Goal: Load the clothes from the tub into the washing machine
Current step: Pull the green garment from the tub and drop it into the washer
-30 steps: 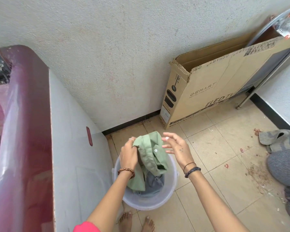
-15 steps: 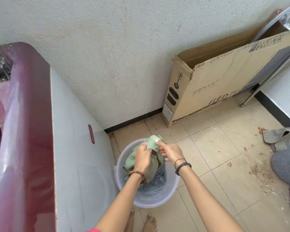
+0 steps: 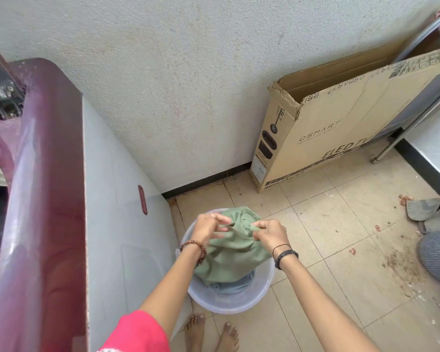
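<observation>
A translucent white tub stands on the tiled floor beside the washing machine, whose maroon top edge fills the left side. Over the tub hangs a green garment, bunched between both hands. My left hand grips its upper left fold and my right hand grips its upper right fold. Under the green cloth a blue-grey garment lies in the tub. The machine's drum opening is only partly seen at the far left edge.
A large cardboard TV box leans on the wall at the right. Grey slippers and a mat lie on the floor at the far right, with scattered dirt. My bare feet stand just behind the tub.
Both hands have closed on the green garment and pulled it apart sideways, spreading it wider over the tub. One second ago the right hand was open beside it.
</observation>
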`<state>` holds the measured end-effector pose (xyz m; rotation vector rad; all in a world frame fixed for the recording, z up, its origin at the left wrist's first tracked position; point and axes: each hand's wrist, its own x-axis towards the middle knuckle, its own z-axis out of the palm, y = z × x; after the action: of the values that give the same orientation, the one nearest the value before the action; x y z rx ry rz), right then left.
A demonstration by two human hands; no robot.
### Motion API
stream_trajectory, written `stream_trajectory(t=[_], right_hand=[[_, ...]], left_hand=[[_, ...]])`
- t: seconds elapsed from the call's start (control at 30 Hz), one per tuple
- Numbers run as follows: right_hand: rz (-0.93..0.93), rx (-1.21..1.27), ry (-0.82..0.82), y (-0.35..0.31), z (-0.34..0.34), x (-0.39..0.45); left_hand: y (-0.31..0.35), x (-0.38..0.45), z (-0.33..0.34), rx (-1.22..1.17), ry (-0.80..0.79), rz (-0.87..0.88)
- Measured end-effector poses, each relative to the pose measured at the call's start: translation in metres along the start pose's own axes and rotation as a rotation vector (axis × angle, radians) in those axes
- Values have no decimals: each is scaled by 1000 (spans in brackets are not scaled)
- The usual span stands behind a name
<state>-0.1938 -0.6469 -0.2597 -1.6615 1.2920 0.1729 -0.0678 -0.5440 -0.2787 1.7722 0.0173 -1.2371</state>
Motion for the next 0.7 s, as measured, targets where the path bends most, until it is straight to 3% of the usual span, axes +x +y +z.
stream_trajectory(t=[0.07,0.17,0.3,0.4,0.47,0.53,0.7], right_hand=[[-197,-211,-30,3,3,-4],[-505,-542,-119,12,15,-15],[-915,-755,-130,26,32,-30],[-1110,-760,-62,32,33,-35],[-1207,-716,-20,36,31,-36],[-1241,-708,22,40,27,-35],[-1092,-571,128,53,10,-29]], left_hand=[[11,16,-5,103,153,87],[26,29,-2,475,72,287],[35,37,17,1219,-302,569],[20,49,25,1740,-632,592],[6,52,24,1936,-715,550],[-6,53,19,1944,-616,565],[1,40,5,1550,-142,594]])
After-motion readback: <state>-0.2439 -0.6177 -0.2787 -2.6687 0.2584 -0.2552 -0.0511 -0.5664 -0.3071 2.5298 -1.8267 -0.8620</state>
